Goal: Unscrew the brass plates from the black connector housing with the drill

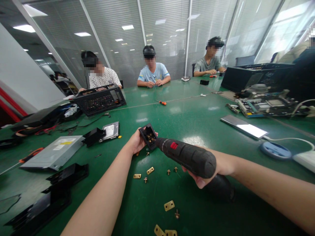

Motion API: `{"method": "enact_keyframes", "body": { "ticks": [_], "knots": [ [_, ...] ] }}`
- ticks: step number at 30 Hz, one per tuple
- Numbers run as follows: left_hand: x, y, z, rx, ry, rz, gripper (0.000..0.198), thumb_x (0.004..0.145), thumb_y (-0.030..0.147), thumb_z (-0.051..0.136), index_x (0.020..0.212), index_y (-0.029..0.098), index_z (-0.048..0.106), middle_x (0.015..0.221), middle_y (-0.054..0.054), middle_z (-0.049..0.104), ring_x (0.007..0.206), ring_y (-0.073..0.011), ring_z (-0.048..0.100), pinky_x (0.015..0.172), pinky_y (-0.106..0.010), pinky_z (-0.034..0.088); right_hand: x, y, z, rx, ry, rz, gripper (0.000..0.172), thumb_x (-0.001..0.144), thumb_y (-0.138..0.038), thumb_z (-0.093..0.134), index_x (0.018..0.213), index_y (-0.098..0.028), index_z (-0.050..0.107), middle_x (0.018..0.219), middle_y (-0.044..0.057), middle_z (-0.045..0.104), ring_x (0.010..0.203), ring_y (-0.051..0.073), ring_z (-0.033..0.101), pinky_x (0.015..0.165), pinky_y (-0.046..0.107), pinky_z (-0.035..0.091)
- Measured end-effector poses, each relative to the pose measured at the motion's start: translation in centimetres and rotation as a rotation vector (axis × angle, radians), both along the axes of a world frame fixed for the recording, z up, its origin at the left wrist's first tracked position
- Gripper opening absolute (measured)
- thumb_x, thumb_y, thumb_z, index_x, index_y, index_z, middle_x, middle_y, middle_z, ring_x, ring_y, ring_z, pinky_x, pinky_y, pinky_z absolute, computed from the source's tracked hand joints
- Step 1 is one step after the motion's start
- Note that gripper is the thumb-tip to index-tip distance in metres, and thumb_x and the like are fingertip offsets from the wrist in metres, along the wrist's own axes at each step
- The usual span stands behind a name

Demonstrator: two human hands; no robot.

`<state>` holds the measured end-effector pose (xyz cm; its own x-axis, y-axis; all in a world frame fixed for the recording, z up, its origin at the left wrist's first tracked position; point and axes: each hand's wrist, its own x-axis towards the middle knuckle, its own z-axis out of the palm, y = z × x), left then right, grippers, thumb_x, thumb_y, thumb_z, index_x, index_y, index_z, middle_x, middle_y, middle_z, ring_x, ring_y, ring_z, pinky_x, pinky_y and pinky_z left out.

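Green tbl (pixel 187 118); L hand (pixel 138 142) gripping blk box (pixel 148 137); R hand (pixel 220 165) gripping pwr drill (pixel 188 157)

drill (pixel 189 156) beside box (pixel 153 132), screws (pixel 145 180) on table (pixel 137 113)

Quick tally around the table (pixel 137 111)
Five loose brass plates (pixel 166 207) and five screws (pixel 177 214) I can clearly make out, plus one drill (pixel 188 155), one held black box (pixel 147 129), one hard drive (pixel 112 129), one silver drive unit (pixel 50 155), one round blue disc (pixel 275 150) and three people (pixel 154 72) sitting opposite.
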<state>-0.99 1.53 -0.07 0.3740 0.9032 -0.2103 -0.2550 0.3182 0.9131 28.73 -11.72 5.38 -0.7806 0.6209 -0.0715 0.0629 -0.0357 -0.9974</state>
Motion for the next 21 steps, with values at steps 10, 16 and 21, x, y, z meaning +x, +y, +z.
{"method": "enact_keyframes", "body": {
  "ticks": [10,16,21],
  "knots": [
    [0.2,0.2,-0.3,-0.013,-0.017,0.007,0.050,0.103,0.043,0.037,0.105,0.009,0.074,0.103,-0.019,0.080,0.096,-0.0283,0.076,0.097,-0.042,0.056,0.1,-0.5,0.0,0.042,-0.044,-0.033,0.056,0.053,-0.028,0.101,0.101,-0.012,0.074,0.078,-0.001,0.070,0.066,0.016,0.066,0.061,0.026,0.053],
    [0.2,0.1,-0.5,0.003,-0.039,-0.010,0.052,0.104,0.044,0.038,0.102,0.008,0.075,0.102,-0.020,0.080,0.094,-0.0281,0.076,0.097,-0.042,0.056,1.0,-0.1,-0.2,0.153,-0.027,-0.101,0.057,0.055,-0.026,0.101,0.104,-0.015,0.075,0.084,0.001,0.072,0.072,0.018,0.066,0.063,0.027,0.054],
    [0.0,0.4,-0.8,0.006,-0.052,-0.042,0.050,0.102,0.047,0.041,0.105,0.009,0.075,0.104,-0.019,0.080,0.095,-0.0284,0.076,0.096,-0.041,0.055,2.2,0.2,-0.8,0.246,-0.059,-0.187,0.081,0.064,-0.029,0.097,0.138,-0.020,0.066,0.103,0.006,0.077,0.078,0.020,0.071,0.067,0.031,0.059]
  ]
}}
